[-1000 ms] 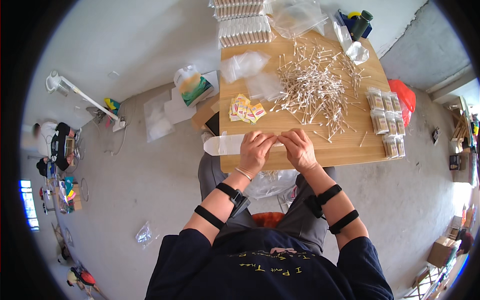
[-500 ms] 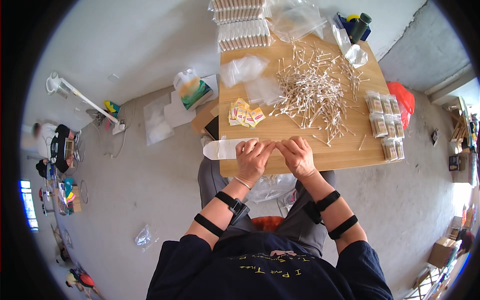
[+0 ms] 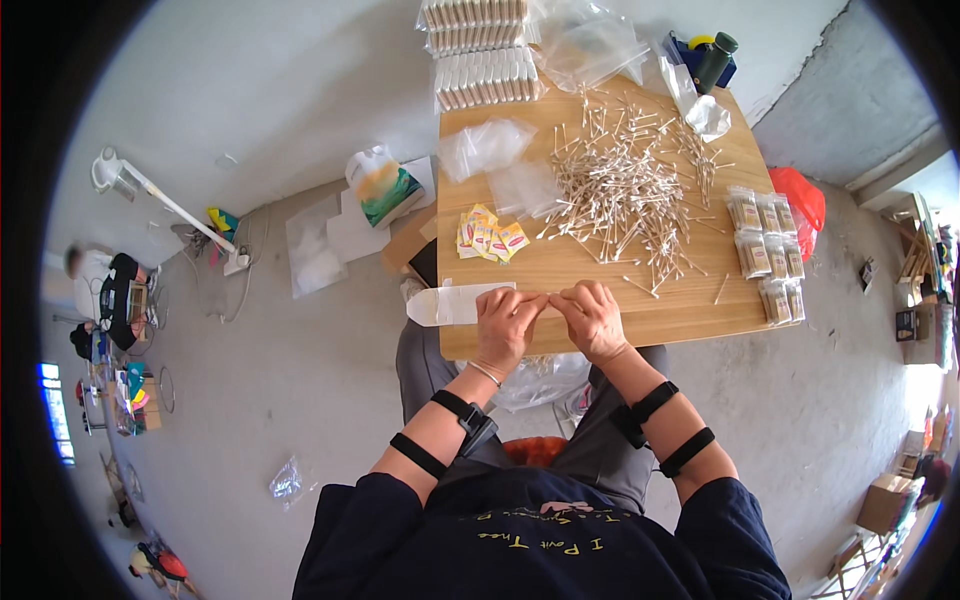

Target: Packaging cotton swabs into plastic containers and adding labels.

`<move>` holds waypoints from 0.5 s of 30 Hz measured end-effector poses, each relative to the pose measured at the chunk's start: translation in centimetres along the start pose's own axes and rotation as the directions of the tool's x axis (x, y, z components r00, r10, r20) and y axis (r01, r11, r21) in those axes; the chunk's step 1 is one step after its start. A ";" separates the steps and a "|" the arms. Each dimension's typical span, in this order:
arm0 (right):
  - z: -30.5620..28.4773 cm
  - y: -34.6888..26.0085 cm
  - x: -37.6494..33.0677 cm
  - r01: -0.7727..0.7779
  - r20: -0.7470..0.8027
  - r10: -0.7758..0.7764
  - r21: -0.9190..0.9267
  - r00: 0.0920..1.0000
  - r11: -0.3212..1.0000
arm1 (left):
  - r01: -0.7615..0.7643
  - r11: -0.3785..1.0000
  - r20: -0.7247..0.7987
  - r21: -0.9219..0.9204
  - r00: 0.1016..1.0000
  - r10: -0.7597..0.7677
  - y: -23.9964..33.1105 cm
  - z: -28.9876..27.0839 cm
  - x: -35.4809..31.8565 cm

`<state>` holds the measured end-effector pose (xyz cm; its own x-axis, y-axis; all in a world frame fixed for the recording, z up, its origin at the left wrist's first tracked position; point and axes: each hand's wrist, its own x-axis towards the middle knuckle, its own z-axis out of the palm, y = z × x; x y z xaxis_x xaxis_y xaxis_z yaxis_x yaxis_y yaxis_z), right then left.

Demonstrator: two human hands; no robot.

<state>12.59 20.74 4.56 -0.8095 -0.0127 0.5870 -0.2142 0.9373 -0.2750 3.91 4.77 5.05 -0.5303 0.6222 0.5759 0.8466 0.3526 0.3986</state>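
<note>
Close together, both hands (image 3: 504, 325) curled to a pinch, cannot tell on what, white strip (image 3: 450, 304) partly covered.

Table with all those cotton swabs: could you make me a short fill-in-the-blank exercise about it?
1. The white card sticks out past the ___ hand (left or right).
2. The loose swabs lie to the ___ of the yellow packets (left or right).
3. The plastic bag beyond the table's right edge is ___ in colour.

Missing words: left; right; red.
</note>
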 end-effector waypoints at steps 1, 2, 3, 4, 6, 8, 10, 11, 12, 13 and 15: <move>0.0 0.0 0.2 0.000 0.000 0.000 0.001 1.000 1.000 | 0.000 1.000 0.001 0.001 1.000 0.000 0.0 0.0 0.2; 0.1 0.3 0.6 -0.127 0.025 0.124 0.125 0.992 0.984 | 0.077 0.992 0.020 -0.100 0.997 -0.075 -0.2 0.2 0.7; 0.1 0.4 0.9 -0.252 0.068 0.242 0.243 0.968 0.937 | 0.155 0.967 0.046 -0.200 0.988 -0.149 -0.3 0.3 1.1; 0.1 0.6 1.1 -0.253 0.070 0.243 0.244 0.967 0.936 | 0.158 0.967 0.048 -0.199 0.987 -0.151 -0.6 0.3 1.3; 0.1 1.1 1.5 -0.417 0.169 0.381 0.359 0.909 0.835 | 0.343 0.844 0.216 -0.412 0.937 -0.276 -1.3 0.4 1.6; 0.1 1.3 1.7 -0.492 0.223 0.439 0.407 0.871 0.769 | 0.419 0.785 0.286 -0.456 0.905 -0.316 -1.6 0.5 1.6; 0.1 1.2 1.7 -0.565 0.288 0.487 0.441 0.825 0.697 | 0.493 0.719 0.356 -0.491 0.866 -0.351 -2.0 0.8 1.2; 0.2 1.0 1.7 -0.565 0.289 0.485 0.442 0.825 0.697 | 0.577 0.586 0.428 -0.569 0.816 -0.388 -2.0 1.1 1.1; 0.3 0.9 1.7 -0.557 0.259 0.496 0.468 0.829 0.686 | 0.646 0.436 0.503 -0.626 0.762 -0.407 -1.9 1.3 1.3; 0.3 0.7 1.6 -0.548 0.229 0.507 0.493 0.831 0.675 | 0.647 0.436 0.504 -0.626 0.762 -0.407 -1.7 1.3 1.3; 0.3 0.7 1.2 -0.550 0.223 0.515 0.509 0.827 0.663 | 0.661 0.392 0.521 -0.639 0.748 -0.412 -1.3 1.2 1.1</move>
<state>11.37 21.24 4.86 -0.9020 0.3949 0.1744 0.0249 0.4509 -0.8922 2.23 5.83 4.33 -0.7220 0.6838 -0.1053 -0.0475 0.1029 0.9936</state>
